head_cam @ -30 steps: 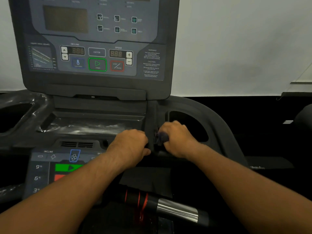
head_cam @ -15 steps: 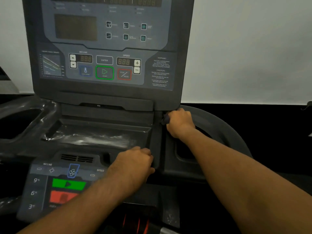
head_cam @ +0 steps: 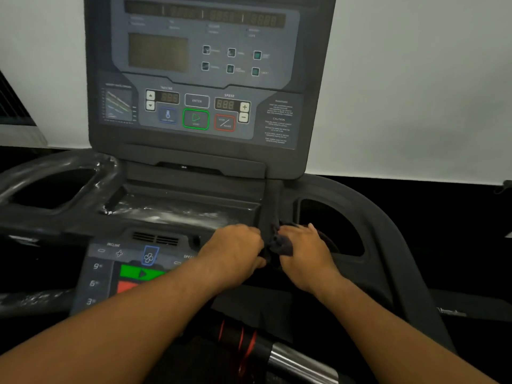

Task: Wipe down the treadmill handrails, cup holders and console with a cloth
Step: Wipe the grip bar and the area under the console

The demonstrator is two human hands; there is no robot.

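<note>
The treadmill console (head_cam: 199, 79) stands upright ahead, dark grey with a button panel. Below it a ridge divides the centre tray (head_cam: 180, 209) from the right cup holder (head_cam: 332, 225). My right hand (head_cam: 304, 253) grips a dark purple cloth (head_cam: 282, 243) against the near end of that ridge, beside the cup holder's inner rim. My left hand (head_cam: 235, 253) lies just left of the ridge with fingers curled over the edge, touching the cloth side. The left cup holder (head_cam: 52, 189) sits at far left.
A lower control panel (head_cam: 124, 273) with green and red keys lies under my left forearm. A handrail bar (head_cam: 277, 353) with red rings and a chrome section runs below. A white wall fills the background; dark floor lies to the right.
My right hand has drawn the cloth back down the ridge from under the console to its near end. My left hand stays at the ridge's near end.
</note>
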